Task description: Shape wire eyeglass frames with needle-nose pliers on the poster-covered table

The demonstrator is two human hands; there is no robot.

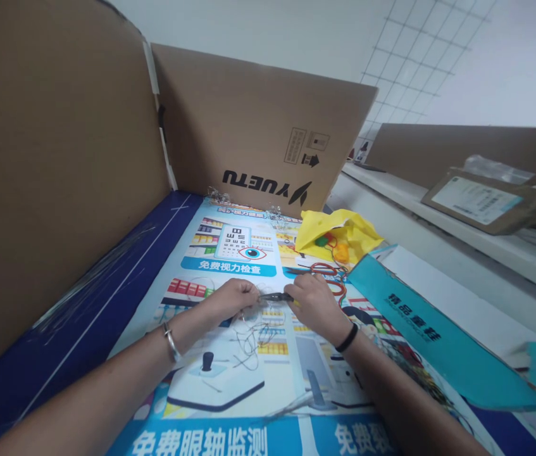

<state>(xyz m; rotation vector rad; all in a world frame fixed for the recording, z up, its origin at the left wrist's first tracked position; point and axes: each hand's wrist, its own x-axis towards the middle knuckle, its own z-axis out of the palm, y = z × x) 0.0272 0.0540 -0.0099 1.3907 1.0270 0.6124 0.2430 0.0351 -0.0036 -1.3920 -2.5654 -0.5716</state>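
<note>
My right hand (315,305) is closed around a pair of pliers (274,296), whose dark jaws point left. A bit of yellow handle shows under its fingers. Close to the jaw tips, my left hand (236,297) pinches thin wire, though the exact spot it grips is too small to make out. Loose loops of thin wire (249,345) hang or lie just below both hands. Scissors (325,271) with red-orange handles lie right behind my right hand.
A yellow bag (357,231) holds green and orange pieces. At right stands an open turquoise shoebox (419,323). Cardboard panels (258,126) wall the back and left. Straight wires (92,278) lie at left, more wires (291,408) in front. A parcel (481,196) rests on the right ledge.
</note>
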